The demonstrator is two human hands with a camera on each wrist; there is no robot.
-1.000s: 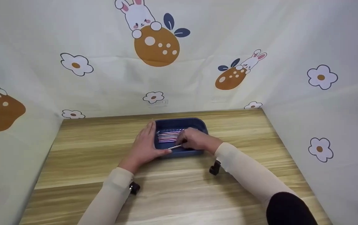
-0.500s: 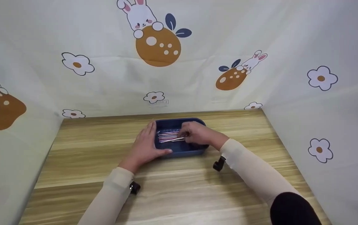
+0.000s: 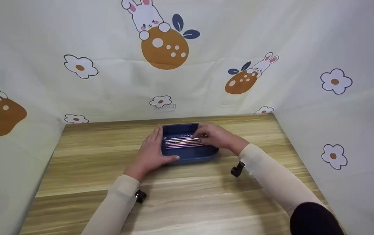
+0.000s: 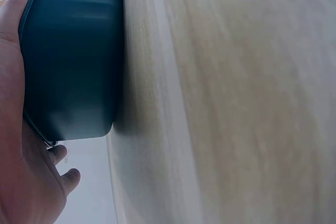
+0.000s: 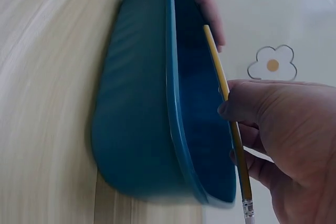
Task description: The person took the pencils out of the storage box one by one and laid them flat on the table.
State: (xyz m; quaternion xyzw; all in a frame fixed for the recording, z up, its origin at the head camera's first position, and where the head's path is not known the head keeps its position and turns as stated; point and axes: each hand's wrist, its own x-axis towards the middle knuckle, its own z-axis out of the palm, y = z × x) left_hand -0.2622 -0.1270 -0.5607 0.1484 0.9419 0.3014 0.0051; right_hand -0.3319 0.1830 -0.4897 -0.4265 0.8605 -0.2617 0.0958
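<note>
At the far left, pale cloth (image 3: 23, 65) printed with rabbits, orange fruit and flowers rises beside the wood-grain tabletop (image 3: 187, 202). Next comes a cream left sleeve (image 3: 111, 202) with a small black device (image 3: 140, 196) at the wrist. The left hand (image 3: 151, 155) is spread around the left end of a blue bin (image 3: 190, 160), its fingers fairly straight along that end and its thumb lying over the near rim. The bin stands upright near the table's far edge, its long axis running left to right. Inside, a row of slim, shiny striped sticks (image 3: 173, 146) lies parallel to that axis.

Farther right, the right hand (image 3: 218, 135) is over the bin's right half, thumb and fingers drawn together in a pinch on a yellow pencil (image 5: 218, 69). The right wrist view shows the pencil across the bin's opening, roughly along the bin's length — its plain end toward the left hand, its silver band and pale tip toward the right. From the head it is hard to pick out among the stripes. The right sleeve (image 3: 275, 176), with another black device (image 3: 237, 169), slants down toward the lower right corner.
</note>
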